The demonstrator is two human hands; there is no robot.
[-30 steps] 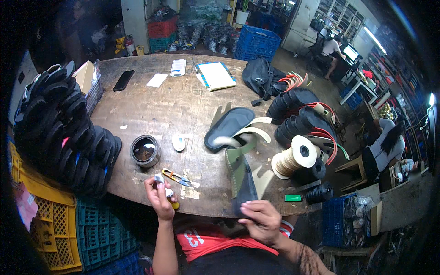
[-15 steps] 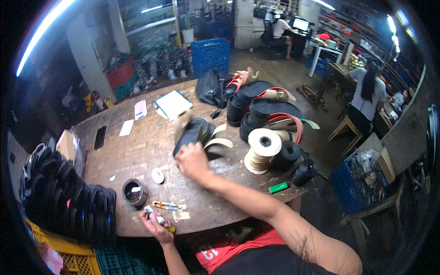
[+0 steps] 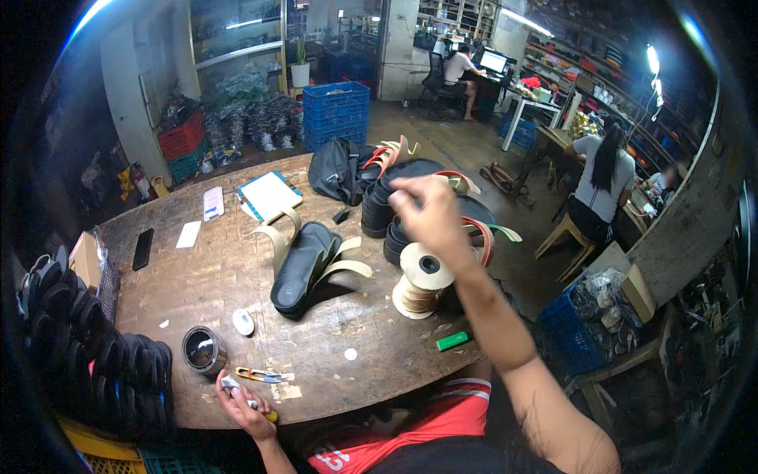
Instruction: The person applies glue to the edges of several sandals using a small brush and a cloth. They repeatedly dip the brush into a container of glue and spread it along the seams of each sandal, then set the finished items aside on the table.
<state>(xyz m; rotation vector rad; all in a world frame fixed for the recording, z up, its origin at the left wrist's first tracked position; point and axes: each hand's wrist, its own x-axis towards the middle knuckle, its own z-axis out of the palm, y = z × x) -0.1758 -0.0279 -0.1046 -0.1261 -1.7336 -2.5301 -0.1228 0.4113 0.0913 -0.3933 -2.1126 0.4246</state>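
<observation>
My left hand [image 3: 249, 409] is at the table's near edge, closed round a small yellow-ended object [image 3: 272, 416]. White material shows at its fingers, and most of the object is hidden in the palm. My right hand [image 3: 433, 215] is raised over stacked black soles [image 3: 377, 212] with red-edged straps, just behind a spool of tan thread [image 3: 418, 288]. Its fingers are bent and partly hidden, so I cannot tell whether they hold anything. A dark sandal sole [image 3: 300, 268] with loose beige straps lies mid-table, apart from both hands.
Beside my left hand are thread snips [image 3: 257, 375] and a dark jar [image 3: 204, 351]. Black sandals [image 3: 130, 371] are piled at the left. A green box-shaped item [image 3: 452, 340], a white round container [image 3: 243, 321], a phone [image 3: 143, 249] and a clipboard [image 3: 270, 194] lie on the table [image 3: 181, 288].
My right hand has left the sandal and moved right and away, to above the stacked soles. The sandal now lies on the table. My left hand keeps its hold beside the jar; the view has shifted.
</observation>
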